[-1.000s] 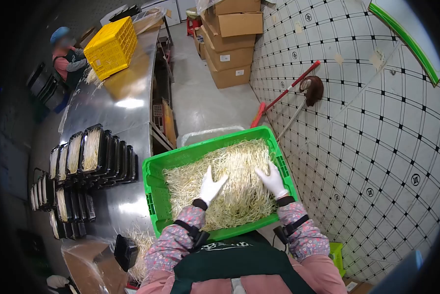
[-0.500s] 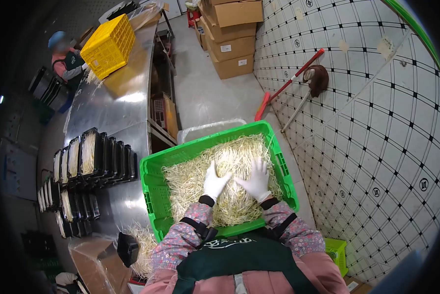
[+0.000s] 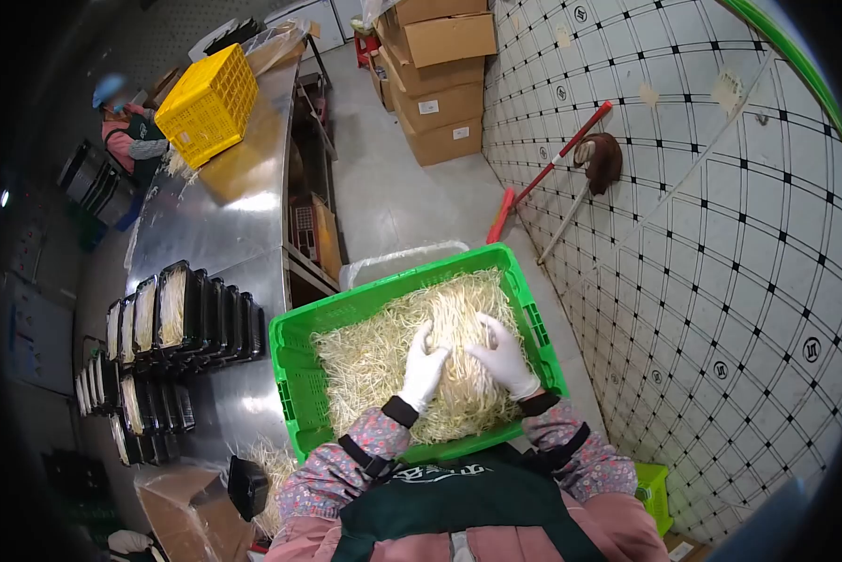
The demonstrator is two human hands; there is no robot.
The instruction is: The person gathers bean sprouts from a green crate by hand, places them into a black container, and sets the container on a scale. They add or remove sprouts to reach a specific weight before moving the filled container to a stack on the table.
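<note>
A green plastic crate (image 3: 393,285) full of pale bean sprouts (image 3: 369,361) stands right in front of me. Both hands wear white gloves. My left hand (image 3: 424,368) curls against the left side of a raised clump of sprouts (image 3: 456,323). From the other side, my right hand (image 3: 503,360) presses on the same clump, fingers bent around it. The fingertips are partly buried among the strands.
Left of the crate, a steel table (image 3: 238,220) carries stacked black trays (image 3: 174,304) of sprouts and a yellow crate (image 3: 207,105). A co-worker (image 3: 132,131) stands beyond it. Cardboard boxes (image 3: 439,98) and a red-handled tool (image 3: 563,150) stand near the tiled wall.
My hands have gone from lying spread on the sprouts to curling inward around a clump, which now bunches up between them. The co-worker's arm has shifted slightly.
</note>
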